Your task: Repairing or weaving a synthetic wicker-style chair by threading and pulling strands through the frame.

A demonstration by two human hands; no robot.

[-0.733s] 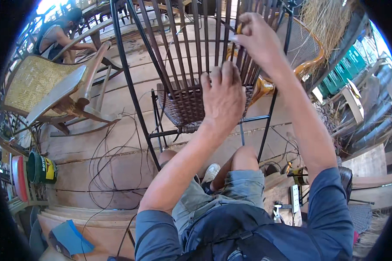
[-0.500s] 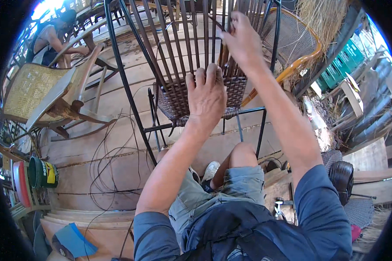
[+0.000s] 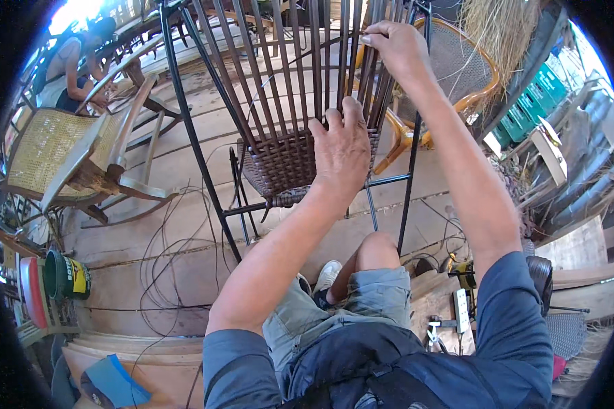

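1. Green bucket (image 3: 56, 274) at the far left edge; its contents are too dark to tell.
2. Rocking chair (image 3: 51, 153), above the bucket; between it and the black metal frame (image 3: 186, 116), looped cords (image 3: 165, 235) spread over the floorboards (image 3: 116, 238).
3. The brown weave (image 3: 283, 167) sits within that frame, before the person, around upright staves (image 3: 316, 82).
4. Left hand (image 3: 342, 146): bent fingers touch the weave's upper edge; whether they grip is hidden.
5. Right hand (image 3: 397, 54): higher, farther right, thumb and forefinger pinching a dark strip (image 3: 335, 41) that crosses the staves.
6. Golden-framed chair (image 3: 488, 95), close behind the frame's right side.
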